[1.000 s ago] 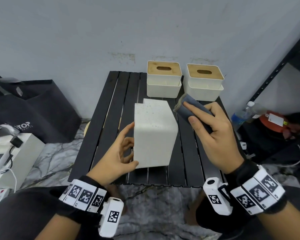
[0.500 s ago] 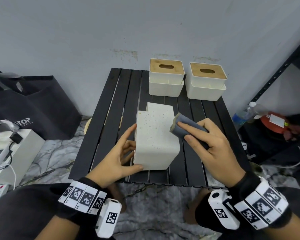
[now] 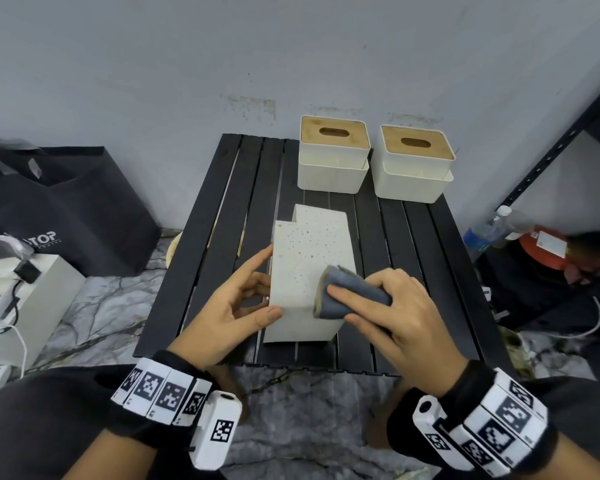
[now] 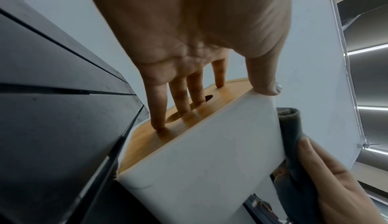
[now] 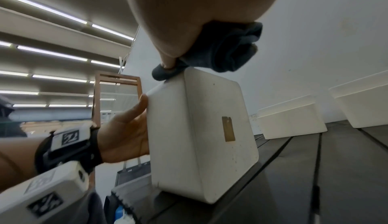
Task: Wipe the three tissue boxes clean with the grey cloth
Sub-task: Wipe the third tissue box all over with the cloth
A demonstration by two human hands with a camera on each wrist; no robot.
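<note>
Wiping the tipped tissue box (image 3: 309, 271)

We steadied it near the front edge of the slatted table (image 3: 201, 244), left hand (image 3: 229, 306) flat-fingered on its wooden lid, right hand (image 3: 395, 313) pinching the grey cloth (image 3: 350, 299) on the speckled face; rigid, seemingly light, best braced by opposite sides

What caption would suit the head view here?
Left hand steadies a speckled tissue box tipped on its side while the right hand presses the grey cloth against it.

A speckled white tissue box (image 3: 309, 268) lies tipped on its side near the table's (image 3: 201, 271) front edge, a folded grey cloth (image 3: 352, 297) pressed on top. Two upright wood-lidded boxes (image 3: 333, 157) (image 3: 414, 168) stand side by side at the back edge.
</note>
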